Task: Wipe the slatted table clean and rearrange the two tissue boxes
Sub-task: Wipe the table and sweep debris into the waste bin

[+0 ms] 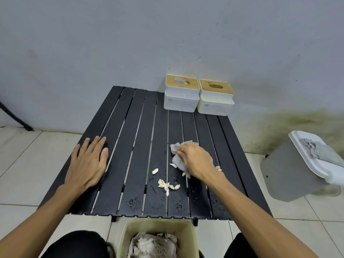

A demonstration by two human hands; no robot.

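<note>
A black slatted table [137, 127] stands against the wall. Two white tissue boxes with wooden lids sit side by side at its far right corner: the left box [181, 94] shows a tissue in its slot, the right box [216, 98] has an empty-looking slot. My right hand [197, 161] grips a crumpled grey cloth [176, 151] pressed on the table's right half. Pale peel scraps [167, 185] and water drops [135, 202] lie on the slats in front of it. My left hand [89, 162] rests flat, fingers straight, on the table's left edge.
A pale green bin [126, 237] holding used tissues and scraps stands on the floor under the near table edge, between my knees. A grey container [283, 174] with a white lid and a grey cloth on top leans at the right. A dark stand leg [13, 116] is at far left.
</note>
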